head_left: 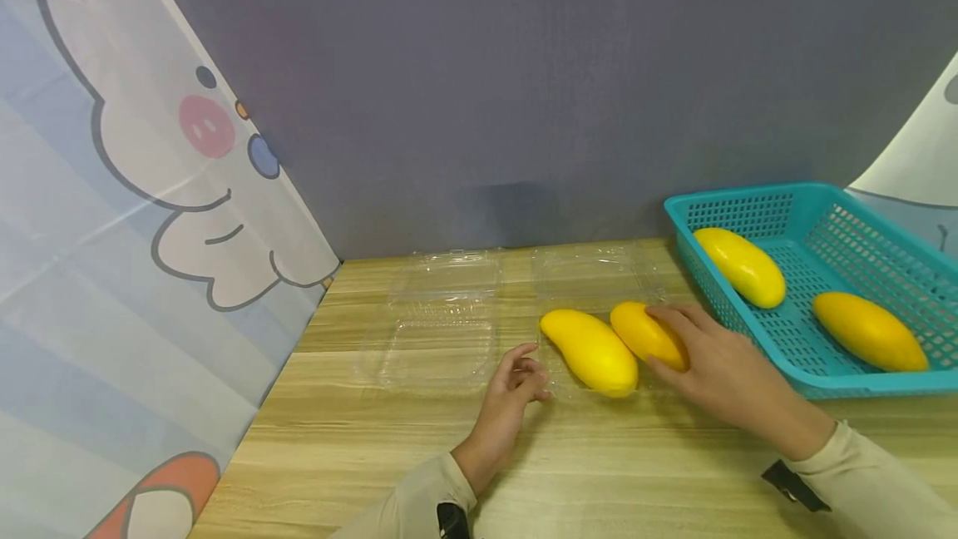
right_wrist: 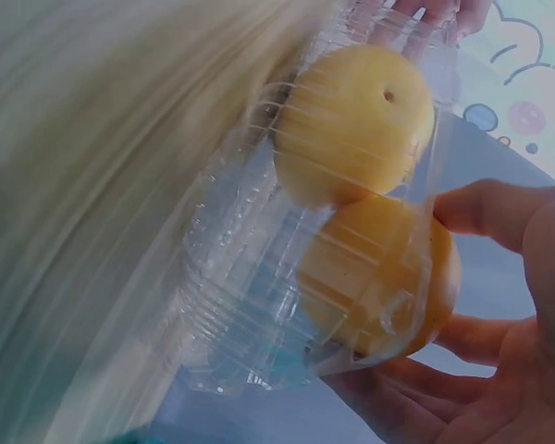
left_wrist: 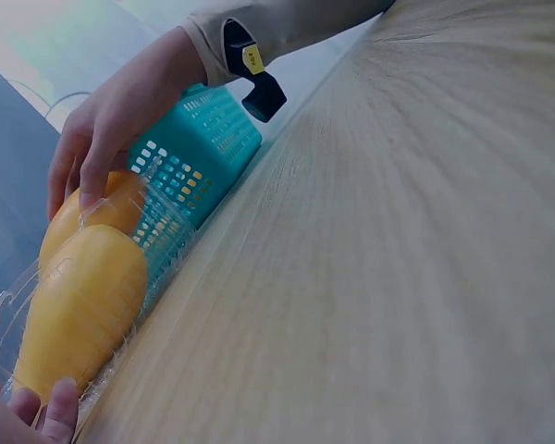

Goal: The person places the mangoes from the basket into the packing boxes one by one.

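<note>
My right hand grips a yellow mango between thumb and fingers, at the right side of a clear plastic clamshell box. Another mango lies in the box, just left of the held one; the two meet in the right wrist view. The box's lid is folded back toward the wall. At the box's left edge is my left hand, fingers loosely bent and holding no mango. In the left wrist view its fingertips are by the near end of the lying mango.
A second clear clamshell box lies opened flat on the wooden table to the left. On the right stands a turquoise basket with two mangoes inside. A grey wall rises behind; a cartoon-printed cloth hangs at left.
</note>
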{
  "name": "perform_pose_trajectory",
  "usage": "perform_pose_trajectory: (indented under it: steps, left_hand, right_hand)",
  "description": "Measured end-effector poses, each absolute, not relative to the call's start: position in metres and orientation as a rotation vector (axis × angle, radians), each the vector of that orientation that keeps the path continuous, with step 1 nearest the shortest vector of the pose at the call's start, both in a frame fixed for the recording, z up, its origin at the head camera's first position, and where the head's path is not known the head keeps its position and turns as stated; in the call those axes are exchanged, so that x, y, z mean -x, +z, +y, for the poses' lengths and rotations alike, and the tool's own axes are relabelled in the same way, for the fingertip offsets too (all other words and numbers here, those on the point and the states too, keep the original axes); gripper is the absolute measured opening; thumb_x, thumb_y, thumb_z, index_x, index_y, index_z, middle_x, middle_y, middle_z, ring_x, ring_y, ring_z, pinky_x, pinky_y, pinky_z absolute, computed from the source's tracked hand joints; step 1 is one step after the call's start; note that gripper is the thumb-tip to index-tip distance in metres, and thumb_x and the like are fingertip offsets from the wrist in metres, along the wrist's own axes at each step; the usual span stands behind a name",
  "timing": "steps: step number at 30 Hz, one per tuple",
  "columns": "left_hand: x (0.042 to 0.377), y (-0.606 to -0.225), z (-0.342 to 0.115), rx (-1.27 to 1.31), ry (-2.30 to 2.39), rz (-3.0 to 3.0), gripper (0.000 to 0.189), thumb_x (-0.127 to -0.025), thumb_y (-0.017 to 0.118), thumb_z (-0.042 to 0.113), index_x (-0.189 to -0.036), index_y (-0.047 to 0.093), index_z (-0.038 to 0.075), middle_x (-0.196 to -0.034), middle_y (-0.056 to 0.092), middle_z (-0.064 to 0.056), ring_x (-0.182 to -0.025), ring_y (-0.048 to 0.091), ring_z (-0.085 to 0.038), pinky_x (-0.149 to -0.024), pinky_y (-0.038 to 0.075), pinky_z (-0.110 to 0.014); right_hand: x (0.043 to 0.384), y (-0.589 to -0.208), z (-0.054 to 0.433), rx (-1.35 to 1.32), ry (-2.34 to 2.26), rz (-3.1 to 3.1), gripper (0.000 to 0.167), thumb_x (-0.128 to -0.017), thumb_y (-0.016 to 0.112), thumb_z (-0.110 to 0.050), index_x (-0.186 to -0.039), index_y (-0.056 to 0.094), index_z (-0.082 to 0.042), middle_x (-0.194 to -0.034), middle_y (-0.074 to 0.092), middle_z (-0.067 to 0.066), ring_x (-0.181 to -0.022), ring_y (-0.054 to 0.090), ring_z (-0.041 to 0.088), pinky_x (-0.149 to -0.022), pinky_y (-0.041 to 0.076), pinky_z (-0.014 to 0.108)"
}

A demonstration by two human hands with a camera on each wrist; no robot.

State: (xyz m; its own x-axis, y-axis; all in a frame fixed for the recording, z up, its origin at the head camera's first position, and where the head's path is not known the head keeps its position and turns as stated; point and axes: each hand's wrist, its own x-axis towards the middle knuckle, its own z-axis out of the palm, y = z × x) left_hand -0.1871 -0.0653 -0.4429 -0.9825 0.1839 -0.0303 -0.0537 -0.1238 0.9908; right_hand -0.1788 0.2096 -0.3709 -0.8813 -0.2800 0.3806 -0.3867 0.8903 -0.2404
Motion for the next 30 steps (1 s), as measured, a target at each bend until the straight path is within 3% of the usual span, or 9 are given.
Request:
perform_pose_trajectory:
  steps: [10,24,30]
  left_hand:
    - [0.187,-0.443,-0.065,-0.149,2.243,1.957,0.050,-0.097,0.061,0.014,-0.143,0.044,0.005,-0.115,0.050,-0.007,-0.099,0.053,-0.013,-0.089,0.053,-0.030]
    - [0.185,-0.442,-0.066,-0.165,2.263,1.952,0.050,-0.096,0.061,0.012,-0.142,0.044,0.003,-0.113,0.051,-0.007,-0.097,0.055,-0.011,-0.087,0.054,-0.028]
    - [0.184,-0.441,-0.065,-0.180,2.279,1.939,0.049,-0.097,0.060,0.011,-0.142,0.044,0.002,-0.112,0.052,-0.005,-0.096,0.055,-0.011,-0.086,0.054,-0.029]
  right_hand:
    - [0.180,-0.374,0.209,-0.457,0.435,-2.725,0.062,-0.089,0.072,-0.035,-0.140,0.052,-0.006,-0.130,0.059,0.027,-0.103,0.064,0.048,-0.077,0.054,0.064]
    - [0.188,-0.381,0.204,-0.480,0.353,-2.684,0.056,-0.086,0.074,-0.034,-0.131,0.060,-0.004,-0.126,0.063,0.025,-0.106,0.065,0.045,-0.080,0.055,0.060]
    - [0.189,-0.386,0.204,-0.489,0.338,-2.635,0.049,-0.086,0.075,-0.034,-0.125,0.064,-0.007,-0.122,0.067,0.021,-0.102,0.067,0.043,-0.071,0.057,0.057]
